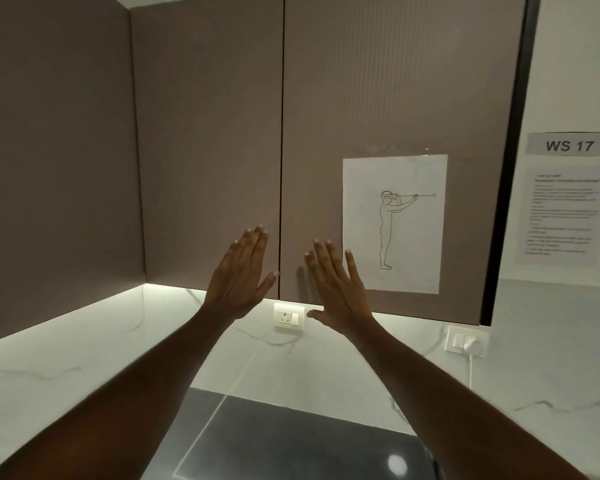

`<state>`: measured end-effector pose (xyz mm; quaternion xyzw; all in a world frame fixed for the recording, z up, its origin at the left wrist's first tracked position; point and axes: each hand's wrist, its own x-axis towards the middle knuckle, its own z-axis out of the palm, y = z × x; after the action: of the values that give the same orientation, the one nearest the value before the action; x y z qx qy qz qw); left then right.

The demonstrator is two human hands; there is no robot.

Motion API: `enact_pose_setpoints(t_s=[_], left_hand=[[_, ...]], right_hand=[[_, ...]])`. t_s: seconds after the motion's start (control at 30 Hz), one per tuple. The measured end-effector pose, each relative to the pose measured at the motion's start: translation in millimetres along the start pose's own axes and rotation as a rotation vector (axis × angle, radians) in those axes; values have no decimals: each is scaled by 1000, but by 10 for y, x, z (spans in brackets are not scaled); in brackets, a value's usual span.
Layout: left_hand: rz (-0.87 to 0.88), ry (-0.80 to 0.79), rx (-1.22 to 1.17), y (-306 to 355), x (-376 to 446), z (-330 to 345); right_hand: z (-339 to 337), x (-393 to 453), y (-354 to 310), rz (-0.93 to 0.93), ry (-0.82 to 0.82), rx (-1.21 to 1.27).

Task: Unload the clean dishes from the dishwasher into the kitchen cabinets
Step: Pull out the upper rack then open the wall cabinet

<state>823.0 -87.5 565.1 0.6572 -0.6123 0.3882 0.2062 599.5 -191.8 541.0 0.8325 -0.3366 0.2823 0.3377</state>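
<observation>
The kitchen cabinets [208,140] fill most of the view, brown and closed, with a thin vertical seam between two doors running down to their lit lower edge. Below that edge a white marbled wall [94,341] drops to a dark glossy counter [291,441], leaving open room under the doors. To the right of the cabinets a dark end panel borders a white wall that carries a grey sign reading "WS 17" [570,145]; beneath it hangs a printed sheet [561,214] whose text is too blurred to read. On the right-hand cabinet door a white paper [394,223] shows a line drawing of a standing figure with arms held out level. Under the cabinets' lower edge sit a white socket plate [289,317] near the seam and a second switch plate [466,342] with a white cable farther right. No dishes and no dishwasher are in view.

Both hands are raised before the cabinet doors, backs to the camera, holding nothing. The left hand [239,275] is flat with fingers straight and close together, just left of the seam. The right hand [336,285] is spread wide, just right of the seam, beside the paper's lower left corner. Whether either touches a door cannot be told.
</observation>
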Motion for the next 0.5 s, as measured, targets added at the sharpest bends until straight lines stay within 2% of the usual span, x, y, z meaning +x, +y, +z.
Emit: enact_pose_setpoints(t_s=[0.2, 0.27, 0.33, 0.4, 0.5], left_hand=[[-15, 31, -63, -178, 437, 408], [3, 47, -109, -248, 510, 540], [45, 81, -142, -320, 587, 646], [80, 123, -182, -377, 664, 716], [100, 176, -199, -455, 746, 858]], right_hand=[[394, 402, -259, -37, -8, -119], [496, 464, -368, -35, 126, -199], [509, 552, -425, 16, 170, -220], [576, 605, -461, 47, 229, -351], [682, 640, -533, 34, 347, -453]])
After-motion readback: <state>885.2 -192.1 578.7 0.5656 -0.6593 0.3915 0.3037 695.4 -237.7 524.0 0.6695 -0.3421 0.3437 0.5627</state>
